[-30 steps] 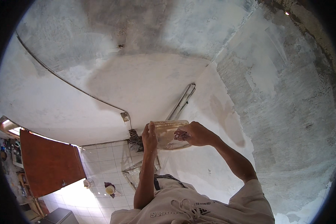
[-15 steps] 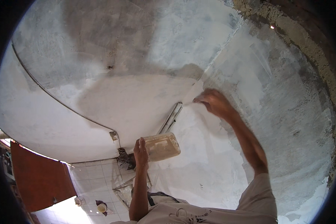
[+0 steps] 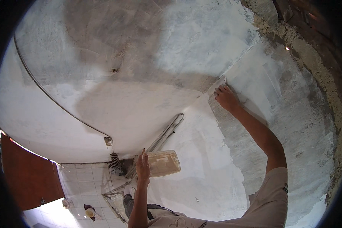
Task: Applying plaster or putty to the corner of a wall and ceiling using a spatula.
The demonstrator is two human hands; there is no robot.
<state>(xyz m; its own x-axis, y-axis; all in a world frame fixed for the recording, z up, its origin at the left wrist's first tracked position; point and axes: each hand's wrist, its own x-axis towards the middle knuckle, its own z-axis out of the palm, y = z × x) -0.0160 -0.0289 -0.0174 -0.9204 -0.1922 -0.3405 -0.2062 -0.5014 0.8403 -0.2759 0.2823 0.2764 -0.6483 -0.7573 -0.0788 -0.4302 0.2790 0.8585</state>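
My left hand [image 3: 143, 169] grips one end of a shallow rectangular plastic tub [image 3: 164, 163], smeared with pale putty, in front of my body. Raised toward the wall corner, my right hand [image 3: 227, 99] is closed round a putty knife [image 3: 221, 81]. Its thin blade lies against the plaster at the corner line; the handle is hidden in my fingers. Around it the right-hand wall [image 3: 250, 148] is partly coated in white and partly bare grey. The left-hand wall [image 3: 140, 95] is pale below and greyer above.
Long thin strips [image 3: 166, 133] lean in the corner, below the hands. A cable [image 3: 60, 103] runs down the left wall to a small wall box [image 3: 108, 141]. Striped cloth [image 3: 115, 161] is near the floor. A red-brown door panel [image 3: 30, 171] stands beyond the tiled floor [image 3: 83, 176].
My right hand has moved up and rightward along the corner, bringing the blade to the wall. The tub in my left hand sits slightly lower in view. The whole view has shifted a little.
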